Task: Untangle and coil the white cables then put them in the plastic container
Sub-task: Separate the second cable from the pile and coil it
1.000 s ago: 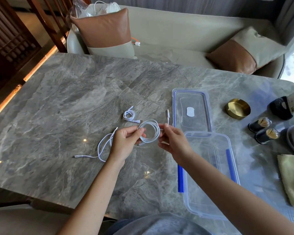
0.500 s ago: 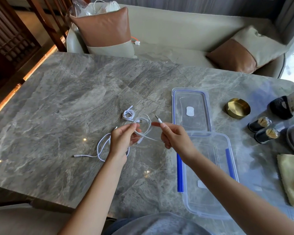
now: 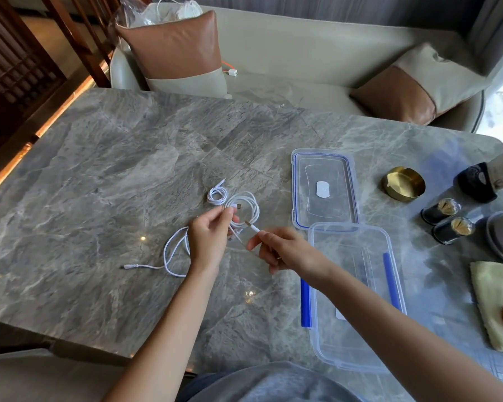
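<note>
Your left hand [image 3: 212, 242] pinches a coil [image 3: 246, 206] of white cable between thumb and fingers. Your right hand [image 3: 285, 250] pinches what seems that cable's plug end, just right of your left hand. I judge this cable nearly wound, with only the tail left to tuck. A small coil [image 3: 217, 195] lies on the worktop [image 3: 99, 198] just beyond your left hand, seemingly finished. A loose cable [image 3: 172, 256] sprawls left of your left wrist, not yet coiled. The container [image 3: 357, 297] sits open under your right forearm, and no cable shows in it. Its lid [image 3: 323, 190] lies beyond your right hand. All three cables remain to go in.
</note>
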The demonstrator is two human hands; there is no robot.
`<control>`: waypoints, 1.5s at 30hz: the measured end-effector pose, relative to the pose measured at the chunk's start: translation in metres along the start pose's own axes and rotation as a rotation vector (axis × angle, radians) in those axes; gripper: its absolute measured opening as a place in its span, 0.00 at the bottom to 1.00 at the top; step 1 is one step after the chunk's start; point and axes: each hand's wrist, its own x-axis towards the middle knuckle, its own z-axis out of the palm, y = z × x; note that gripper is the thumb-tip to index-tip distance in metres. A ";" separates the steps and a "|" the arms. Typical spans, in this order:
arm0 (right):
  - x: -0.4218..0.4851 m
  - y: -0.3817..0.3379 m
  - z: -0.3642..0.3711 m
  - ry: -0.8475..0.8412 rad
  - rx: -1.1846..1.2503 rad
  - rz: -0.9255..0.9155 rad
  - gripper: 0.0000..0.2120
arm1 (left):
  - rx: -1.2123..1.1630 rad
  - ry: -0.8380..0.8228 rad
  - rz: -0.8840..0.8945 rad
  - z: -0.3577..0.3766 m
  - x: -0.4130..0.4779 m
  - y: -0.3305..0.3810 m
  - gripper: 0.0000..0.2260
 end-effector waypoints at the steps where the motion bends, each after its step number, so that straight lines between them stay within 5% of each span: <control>1: 0.000 0.000 -0.001 -0.011 0.020 0.018 0.17 | 0.091 -0.013 0.094 -0.002 0.000 0.001 0.09; 7: 0.002 0.005 0.004 0.083 0.316 0.051 0.06 | 0.338 -0.103 0.365 -0.013 -0.004 0.009 0.09; 15: 0.004 0.010 0.016 0.286 0.723 0.024 0.09 | 0.476 -0.110 0.473 -0.012 -0.015 0.007 0.13; 18: 0.007 0.008 0.015 0.242 0.772 0.075 0.07 | 0.357 -0.225 0.383 -0.011 -0.015 0.008 0.09; 22: 0.005 0.010 0.005 -0.066 0.794 0.221 0.08 | 0.216 -0.379 0.208 -0.016 -0.013 0.011 0.10; 27: 0.005 0.019 -0.001 -0.175 0.780 0.124 0.09 | 0.070 -0.382 0.046 -0.018 -0.017 0.009 0.11; 40: 0.018 0.030 -0.023 0.390 0.906 0.123 0.08 | -0.094 -0.306 -0.204 -0.022 -0.013 0.012 0.10; 45: 0.016 0.035 -0.030 0.384 0.932 0.094 0.06 | -0.143 -0.279 -0.245 -0.027 -0.012 0.012 0.10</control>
